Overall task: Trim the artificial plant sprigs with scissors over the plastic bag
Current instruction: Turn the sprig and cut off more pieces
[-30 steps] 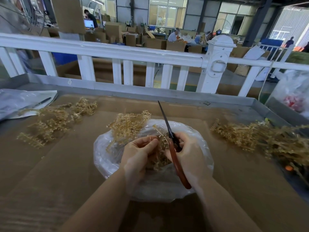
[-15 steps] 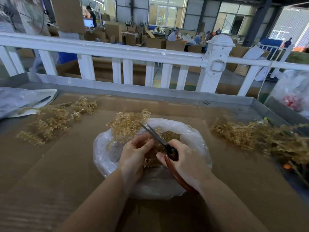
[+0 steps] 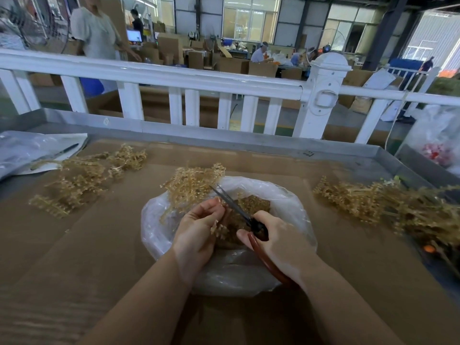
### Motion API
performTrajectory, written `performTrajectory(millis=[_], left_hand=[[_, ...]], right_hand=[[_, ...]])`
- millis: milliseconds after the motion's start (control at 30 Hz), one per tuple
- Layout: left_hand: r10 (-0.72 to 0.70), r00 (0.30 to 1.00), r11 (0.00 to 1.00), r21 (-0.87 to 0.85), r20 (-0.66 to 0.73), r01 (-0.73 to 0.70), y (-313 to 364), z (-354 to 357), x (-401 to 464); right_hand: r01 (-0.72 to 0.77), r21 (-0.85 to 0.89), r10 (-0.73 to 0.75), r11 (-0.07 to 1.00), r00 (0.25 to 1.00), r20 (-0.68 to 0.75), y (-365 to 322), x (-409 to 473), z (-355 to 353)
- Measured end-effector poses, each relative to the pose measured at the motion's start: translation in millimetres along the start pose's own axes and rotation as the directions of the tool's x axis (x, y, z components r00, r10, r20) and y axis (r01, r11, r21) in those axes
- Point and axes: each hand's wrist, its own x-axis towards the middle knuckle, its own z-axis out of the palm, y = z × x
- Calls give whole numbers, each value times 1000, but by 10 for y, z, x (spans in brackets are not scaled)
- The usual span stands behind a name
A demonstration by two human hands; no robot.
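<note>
Scissors (image 3: 232, 206) clenched in my right hand (image 3: 278, 242), left hand (image 3: 196, 227) pinching a sprig (image 3: 191, 188) over the bag (image 3: 286, 202), clippings inside; an untrimmed-looking pile (image 3: 373, 202) waits right.

Over a clear crumpled plastic bag (image 3: 286, 202), the left hand (image 3: 199, 230) pinches a tan artificial plant sprig (image 3: 191, 185) while the right hand (image 3: 278, 242) grips red-handled steel scissors (image 3: 239, 212), blades parted beside the left fingertips.

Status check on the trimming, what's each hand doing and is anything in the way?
Left hand pinching a sprig over the plastic bag. Right hand gripping scissors, blades parted at the sprig. Nothing blocking.
</note>
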Motion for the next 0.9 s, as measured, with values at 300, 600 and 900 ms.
performTrajectory(millis=[300,600,900], left_hand=[[-58,998,995,-81,-14,57,58,51,-8],[-60,998,993,-104,-32,57,51,60,17],[-82,997,992,-93,9,83,63,40,23]], right_hand=[[62,-66,-62,996,998,-6,16,-30,27],[57,-146,-63,988,997,-37,15,-37,67],[88,-219,-104,972,992,-65,-13,-50,86]])
